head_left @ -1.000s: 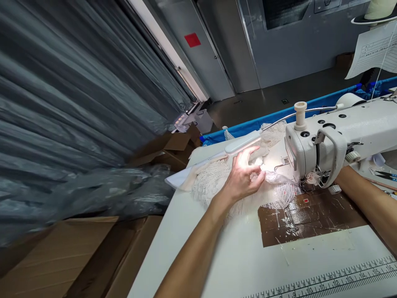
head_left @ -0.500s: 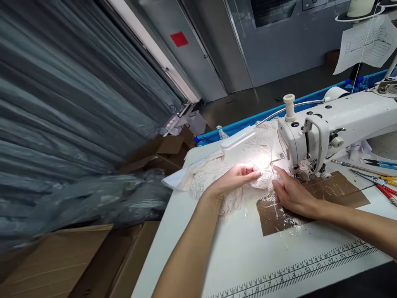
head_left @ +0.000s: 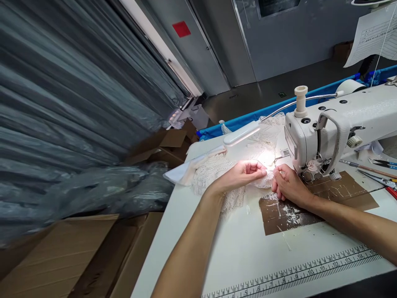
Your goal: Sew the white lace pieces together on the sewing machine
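Cream lace fabric (head_left: 206,176) lies bunched on the white sewing table (head_left: 229,252), brightly lit near my fingers. My left hand (head_left: 249,171) pinches the lace between thumb and curled fingers. Just to its right, my right hand (head_left: 287,184) is closed, thumb against the index finger, at the lace's right edge. What sits between those right fingertips is too small and overexposed to make out. Both hands are left of the white sewing machine's head (head_left: 302,136). A brown taped patch (head_left: 276,217) with thread scraps lies under my right wrist.
A lamp (head_left: 243,134) on a bendable arm hangs over the lace. Snips (head_left: 375,178) and a pencil-like tool lie at the right. A ruler strip (head_left: 288,275) runs along the front edge. Cardboard boxes (head_left: 58,252) stand left of the table; a blue-edged bin (head_left: 266,111) is behind.
My right hand's extended index finger has curled in, and the hand has closed near my left fingertips. My left hand keeps its pinch. The view has shifted slightly.
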The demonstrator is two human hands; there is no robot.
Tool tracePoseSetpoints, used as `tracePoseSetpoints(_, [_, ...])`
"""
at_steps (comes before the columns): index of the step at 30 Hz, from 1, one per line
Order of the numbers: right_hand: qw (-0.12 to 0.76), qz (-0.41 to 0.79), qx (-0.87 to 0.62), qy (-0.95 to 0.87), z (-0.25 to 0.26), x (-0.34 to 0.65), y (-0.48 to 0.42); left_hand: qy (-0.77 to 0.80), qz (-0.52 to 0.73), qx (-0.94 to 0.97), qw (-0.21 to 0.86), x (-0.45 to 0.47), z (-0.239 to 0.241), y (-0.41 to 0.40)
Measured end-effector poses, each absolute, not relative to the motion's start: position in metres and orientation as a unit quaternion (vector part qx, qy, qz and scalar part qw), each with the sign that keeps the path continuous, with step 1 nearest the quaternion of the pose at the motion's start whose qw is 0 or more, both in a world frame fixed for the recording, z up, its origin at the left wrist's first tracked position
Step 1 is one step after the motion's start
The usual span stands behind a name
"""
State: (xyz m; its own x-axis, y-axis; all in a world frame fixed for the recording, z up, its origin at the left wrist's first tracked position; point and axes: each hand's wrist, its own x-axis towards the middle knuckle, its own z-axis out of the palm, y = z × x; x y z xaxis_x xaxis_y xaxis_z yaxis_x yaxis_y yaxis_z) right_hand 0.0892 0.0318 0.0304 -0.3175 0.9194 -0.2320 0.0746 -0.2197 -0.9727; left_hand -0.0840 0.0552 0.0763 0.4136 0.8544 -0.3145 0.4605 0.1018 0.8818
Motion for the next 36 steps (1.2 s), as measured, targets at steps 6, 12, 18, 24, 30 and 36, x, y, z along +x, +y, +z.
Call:
tracePoseSetpoints(6, [0.342,0.625,-0.473,-0.519,0.03,0.09,0.032,0.513,0.199,0.647,0.528,-0.081,0.073,0.056])
tracePoseSetpoints(12, [0.341,0.634,-0.474,-0.507,0.024,0.089,0.03,0.514,0.201,0.649,0.523,-0.079,0.074,0.055])
tracePoseSetpoints(18, [0.348,0.65,-0.471,-0.484,0.023,0.087,0.03,0.506,0.193,0.659,0.522,-0.075,0.069,0.054])
tracePoseSetpoints(24, [0.351,0.654,-0.47,-0.477,0.024,0.088,0.031,0.491,0.204,0.647,0.547,-0.076,0.067,0.055])
tracePoseSetpoints(30, [0.361,0.657,-0.449,-0.486,0.022,0.088,0.029,0.493,0.206,0.641,0.552,-0.074,0.061,0.058])
tracePoseSetpoints(36, [0.357,0.624,-0.455,-0.525,0.025,0.092,0.024,0.493,0.228,0.659,0.52,-0.071,0.057,0.057])
